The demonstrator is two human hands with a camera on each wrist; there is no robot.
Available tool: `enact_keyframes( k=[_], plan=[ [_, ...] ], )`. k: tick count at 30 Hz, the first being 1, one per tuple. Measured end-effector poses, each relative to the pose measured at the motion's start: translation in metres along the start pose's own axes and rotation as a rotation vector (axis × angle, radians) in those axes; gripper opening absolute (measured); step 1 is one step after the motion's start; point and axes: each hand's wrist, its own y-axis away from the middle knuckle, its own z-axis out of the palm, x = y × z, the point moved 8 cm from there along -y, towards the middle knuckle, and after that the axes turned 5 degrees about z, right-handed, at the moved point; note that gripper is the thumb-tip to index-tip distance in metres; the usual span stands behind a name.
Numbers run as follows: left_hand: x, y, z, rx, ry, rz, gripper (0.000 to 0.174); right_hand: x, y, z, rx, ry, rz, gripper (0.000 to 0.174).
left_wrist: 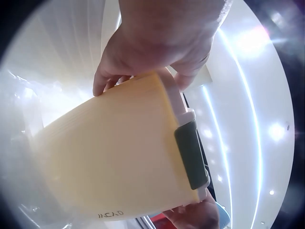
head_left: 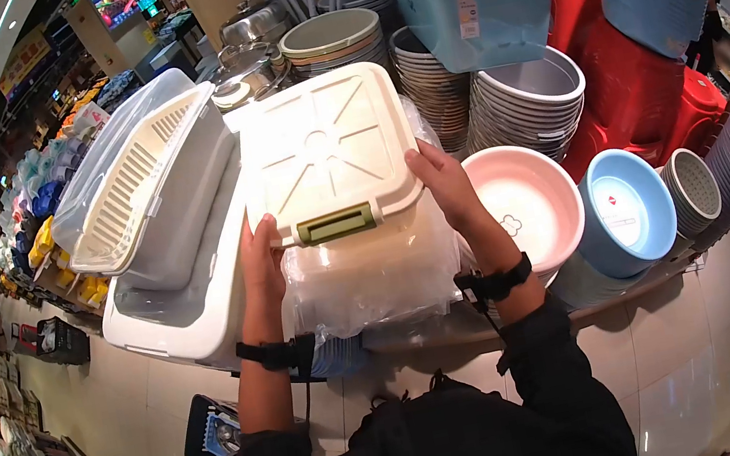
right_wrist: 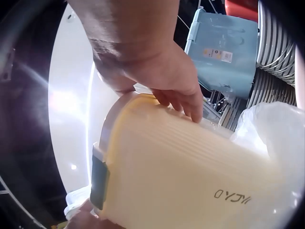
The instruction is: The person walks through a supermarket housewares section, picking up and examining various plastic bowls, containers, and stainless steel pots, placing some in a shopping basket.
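Sleeves (head_left: 556,370) nearest. Box (head_left: 324,162) gripped at opposite sides by left hand (head_left: 263,256) and right hand (head_left: 447,182), neither nearer; latch (head_left: 336,224) on sleeve side; long axis unclear; plastic wrap (head_left: 338,296) below grip.

head view: fisheye distort., black vignette at edges; cream box (head_left: 326,171) betw. l. hand (head_left: 262,254) & r. hand (head_left: 444,180), top brightly lit. wrist views: hazy, soft; ceiling strip lights (left_wrist: 258,133) flare beyond l. hand; white glare beside r. hand.

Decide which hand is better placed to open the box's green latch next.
Probably the left hand: it grips the box near its front corner, closer to the latch; the right hand grips farther back.
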Motion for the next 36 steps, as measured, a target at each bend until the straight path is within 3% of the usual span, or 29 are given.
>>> enact_keyframes(
  k=[4,6,14,15,17,20,23,25,27,30,32,34,36],
  plan=[
    [0.004,0.007,-0.015,0.012,-0.018,0.064,0.04,-0.004,0.01,0.006,0.039,0.029,-0.031,0.039],
    [0.0,-0.011,-0.014,-0.059,-0.055,0.039,0.052,-0.011,-0.002,0.002,0.004,0.042,0.002,0.041],
    [0.002,-0.01,0.003,-0.069,-0.155,0.034,0.058,0.012,-0.016,-0.016,0.003,0.086,0.053,0.038],
    [0.012,0.001,0.008,-0.024,-0.111,0.064,0.052,0.014,-0.013,-0.015,0.002,0.056,0.074,0.038],
    [0.009,0.011,0.008,-0.035,-0.123,0.11,0.056,0.015,-0.005,-0.02,0.029,0.058,0.098,0.046],
    [0.005,0.047,0.005,-0.069,-0.223,0.198,0.063,-0.018,0.041,-0.033,0.315,0.269,-0.172,0.051],
    [0.014,0.121,-0.029,-0.232,-0.499,0.06,0.048,-0.041,0.111,0.003,0.397,0.473,-0.557,0.042],
    [-0.004,0.169,-0.064,-0.158,-0.296,-0.184,0.043,-0.027,0.151,0.023,0.293,0.626,-0.616,0.043],
    [0.009,0.211,-0.095,-0.042,-0.411,-0.213,0.036,0.0,0.186,0.05,0.127,0.676,-0.596,0.046],
    [-0.006,0.262,-0.163,0.082,-0.341,-0.278,0.03,0.034,0.221,0.105,-0.178,0.635,-0.507,0.051],
    [-0.009,0.293,-0.21,0.215,-0.483,-0.332,0.026,0.055,0.237,0.141,-0.318,0.64,-0.468,0.055],
    [-0.017,0.341,-0.275,0.353,-0.621,-0.354,0.032,0.099,0.262,0.199,-0.602,0.624,-0.24,0.063],
    [-0.013,0.382,-0.327,0.398,-0.861,-0.29,0.036,0.13,0.283,0.248,-0.695,0.691,-0.214,0.066]
  ],
)
